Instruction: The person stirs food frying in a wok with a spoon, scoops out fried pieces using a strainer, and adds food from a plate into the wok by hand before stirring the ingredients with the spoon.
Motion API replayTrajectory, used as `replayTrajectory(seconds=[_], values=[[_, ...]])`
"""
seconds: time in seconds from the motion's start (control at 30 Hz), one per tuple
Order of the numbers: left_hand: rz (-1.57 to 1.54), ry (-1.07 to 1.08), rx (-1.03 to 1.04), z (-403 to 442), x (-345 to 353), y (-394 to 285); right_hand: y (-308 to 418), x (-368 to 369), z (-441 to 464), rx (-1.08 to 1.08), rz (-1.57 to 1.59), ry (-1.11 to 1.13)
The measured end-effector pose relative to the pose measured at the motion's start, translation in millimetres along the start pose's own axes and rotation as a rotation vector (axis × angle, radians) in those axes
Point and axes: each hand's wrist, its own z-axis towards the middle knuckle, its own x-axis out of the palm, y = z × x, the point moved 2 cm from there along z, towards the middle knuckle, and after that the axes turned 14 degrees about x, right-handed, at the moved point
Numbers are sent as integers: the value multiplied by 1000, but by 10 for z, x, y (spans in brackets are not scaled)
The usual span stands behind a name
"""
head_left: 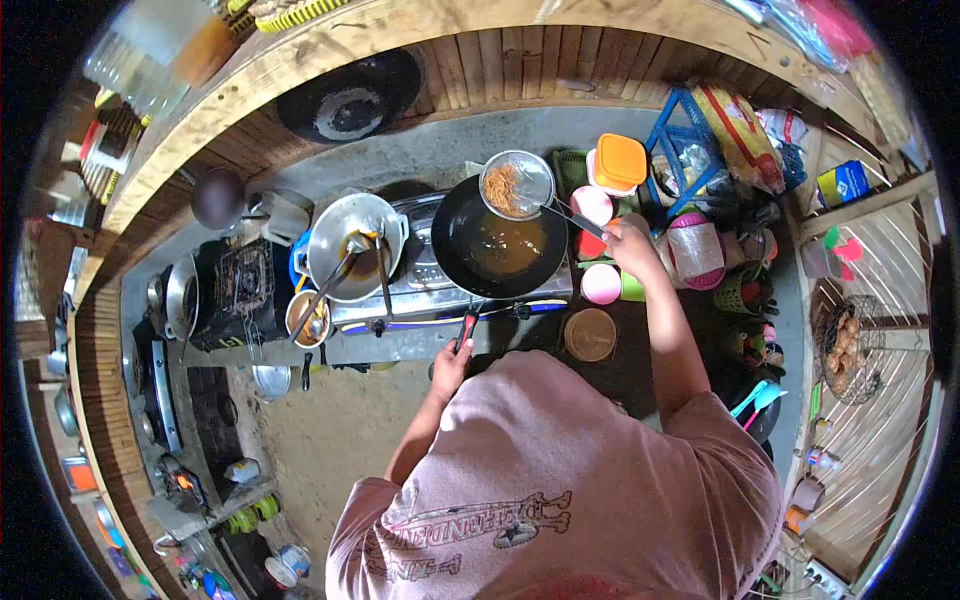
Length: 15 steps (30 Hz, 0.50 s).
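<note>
Strainer [532, 180] hung over far rim of black wok [452, 245] in head view, whether touching unclear; brown shreds [501, 191] heaped at left of its mesh. Right hand [628, 250] gripped strainer's handle, fingers closed round it. Left hand [451, 369] held wok's red-and-black handle [468, 325], fingers wrapped around grip. Wok sat on stove [424, 260], brown liquid [515, 256] inside. Left of wok: metal pot [330, 228], two utensils [326, 293] leaning in it. Orange-lidded tub [620, 162] stood right of strainer.
</note>
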Motion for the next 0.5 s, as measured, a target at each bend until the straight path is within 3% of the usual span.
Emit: replayTrajectory(seconds=[0.23, 0.3, 0.33, 0.43, 0.5], values=[[-87, 11, -57, 79, 64, -46, -484, 486, -191, 19, 283, 25], [-73, 26, -58, 110, 59, -58, -616, 687, -202, 66, 395, 61], [-59, 38, -65, 109, 62, -72, -491, 673, -349, 173, 517, 182], [19, 85, -79, 90, 60, -147, -791, 1052, -208, 71, 372, 111], [65, 130, -76, 78, 34, -185, -613, 1069, -448, 146, 323, 74]])
